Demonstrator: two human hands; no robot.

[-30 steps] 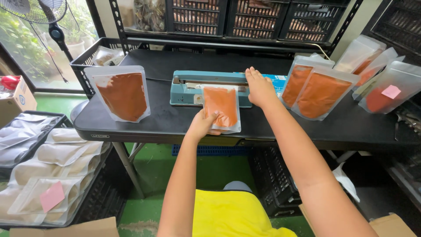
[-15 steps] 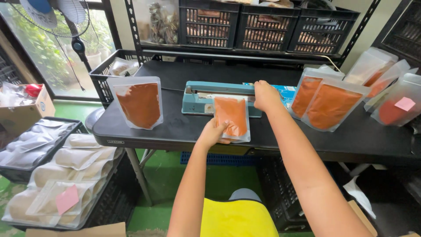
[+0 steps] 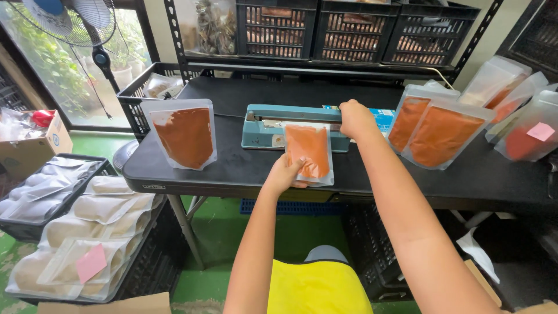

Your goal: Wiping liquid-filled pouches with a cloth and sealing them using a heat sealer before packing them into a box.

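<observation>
Spanning the frame, a black rectangular work table [image 3: 232, 168] carries a teal metal heat sealer [image 3: 273, 125], its bar pressed down under the right hand [image 3: 356, 118], fingers curled over it. A clear plastic pouch of orange powder [image 3: 310, 152] lies with its top in the sealer, its lower edge pinched by the left hand [image 3: 283, 174].

My left hand [image 3: 283, 174] and right hand [image 3: 356, 119] are bare, with no rings. My arms are bare too. Below the black table [image 3: 232, 168] I wear a yellow top [image 3: 317, 289], maybe an apron.
</observation>
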